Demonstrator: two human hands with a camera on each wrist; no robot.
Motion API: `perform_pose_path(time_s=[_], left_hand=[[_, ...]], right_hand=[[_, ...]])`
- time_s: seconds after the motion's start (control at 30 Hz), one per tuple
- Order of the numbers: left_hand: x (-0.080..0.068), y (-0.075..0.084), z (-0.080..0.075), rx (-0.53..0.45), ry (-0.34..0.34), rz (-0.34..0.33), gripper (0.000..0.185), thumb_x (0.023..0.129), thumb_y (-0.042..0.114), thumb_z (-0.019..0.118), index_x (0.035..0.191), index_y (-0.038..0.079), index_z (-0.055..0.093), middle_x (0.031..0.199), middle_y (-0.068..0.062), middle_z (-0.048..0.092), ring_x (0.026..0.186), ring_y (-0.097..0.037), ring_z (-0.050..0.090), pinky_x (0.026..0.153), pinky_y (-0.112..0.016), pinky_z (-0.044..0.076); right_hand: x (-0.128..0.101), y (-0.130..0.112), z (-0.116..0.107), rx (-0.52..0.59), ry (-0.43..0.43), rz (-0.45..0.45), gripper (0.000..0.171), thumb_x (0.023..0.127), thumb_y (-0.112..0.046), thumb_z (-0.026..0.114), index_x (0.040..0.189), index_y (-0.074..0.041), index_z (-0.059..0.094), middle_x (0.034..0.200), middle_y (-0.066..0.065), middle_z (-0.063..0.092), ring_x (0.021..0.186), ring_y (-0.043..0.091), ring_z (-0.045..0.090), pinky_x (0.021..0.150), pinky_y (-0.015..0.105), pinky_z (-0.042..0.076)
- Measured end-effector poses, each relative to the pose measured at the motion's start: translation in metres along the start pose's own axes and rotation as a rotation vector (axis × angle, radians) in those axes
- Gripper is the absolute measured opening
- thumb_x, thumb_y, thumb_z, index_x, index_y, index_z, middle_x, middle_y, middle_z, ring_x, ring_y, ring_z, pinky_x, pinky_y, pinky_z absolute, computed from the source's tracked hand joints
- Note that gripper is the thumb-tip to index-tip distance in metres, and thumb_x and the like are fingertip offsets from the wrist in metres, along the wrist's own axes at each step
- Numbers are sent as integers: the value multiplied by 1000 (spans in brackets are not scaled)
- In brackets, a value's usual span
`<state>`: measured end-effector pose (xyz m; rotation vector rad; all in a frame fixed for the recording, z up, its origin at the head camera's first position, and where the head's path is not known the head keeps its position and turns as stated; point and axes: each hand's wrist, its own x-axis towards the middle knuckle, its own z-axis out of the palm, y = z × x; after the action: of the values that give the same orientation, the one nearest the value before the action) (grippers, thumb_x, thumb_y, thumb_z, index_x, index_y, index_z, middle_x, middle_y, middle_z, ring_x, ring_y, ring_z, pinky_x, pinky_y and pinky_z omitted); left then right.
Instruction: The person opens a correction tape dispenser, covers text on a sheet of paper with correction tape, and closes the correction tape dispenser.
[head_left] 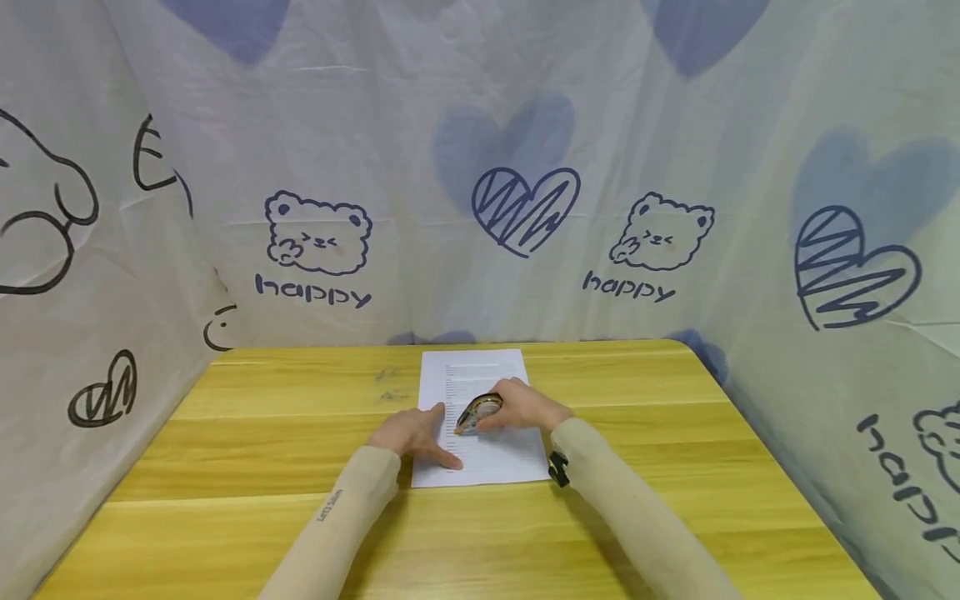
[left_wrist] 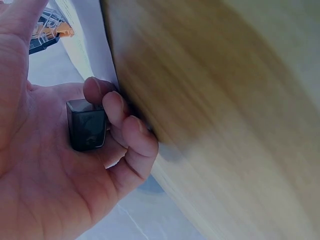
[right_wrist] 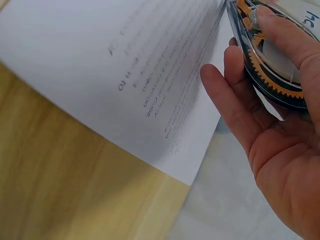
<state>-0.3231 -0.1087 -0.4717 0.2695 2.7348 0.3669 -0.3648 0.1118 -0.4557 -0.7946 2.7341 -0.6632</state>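
Observation:
A white printed sheet [head_left: 501,462] lies on the yellow wooden table [head_left: 300,433]. My right hand [head_left: 521,407] grips a clear correction tape dispenser [head_left: 477,412] with orange gears, its tip down on the sheet. The right wrist view shows the dispenser [right_wrist: 270,65] held between thumb and fingers of the right hand [right_wrist: 285,150] above the printed lines of the sheet [right_wrist: 100,75]. My left hand [head_left: 414,433] rests on the sheet's left edge. In the left wrist view its curled fingers [left_wrist: 122,125] hold a small dark cap [left_wrist: 86,125] against the palm, with the dispenser's orange tip [left_wrist: 50,29] just beyond.
White cloth walls [head_left: 480,167] printed with bears and hearts enclose the table at the back and on both sides. Bare wood [head_left: 675,417] lies on either side of the sheet. A black wrist camera [head_left: 557,468] sits on the right sleeve.

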Motion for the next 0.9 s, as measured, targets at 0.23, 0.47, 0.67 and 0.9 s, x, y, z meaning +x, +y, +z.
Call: perform_pose_path(time_s=[0.23,0.47,0.67,0.9], left_hand=[[-1,1,-1,12,-10,-3,120,64,70,77,156,17,22,152,-18,41,137,-38,44,112,-52,38],[0,1,0,-1,-4,1,119,64,69,78,156,16,23,153,-18,40,137,-38,43,112,-53,38],[-1,1,0,-29,-12,-6,121,63,68,79,156,16,23,154,-18,39,138,-39,41,113,-54,36],[0,1,0,-41,-17,-5,120,63,68,79,156,18,22,154,-18,38,139,-39,41,113,-54,36]], right_hand=[[-3,0,-1,5,-9,14,27,81,-38,79,88,-13,70,76,-5,66,70,10,58,64,24,50],[-2,2,0,1,4,6,27,80,-38,79,89,-13,71,77,-5,65,75,12,55,65,25,48],[-1,2,1,15,-10,-2,28,80,-36,80,91,-12,71,78,-4,67,70,10,59,64,23,51],[0,4,-2,27,-26,-9,26,81,-34,80,90,-11,71,76,-3,68,65,10,60,61,23,51]])
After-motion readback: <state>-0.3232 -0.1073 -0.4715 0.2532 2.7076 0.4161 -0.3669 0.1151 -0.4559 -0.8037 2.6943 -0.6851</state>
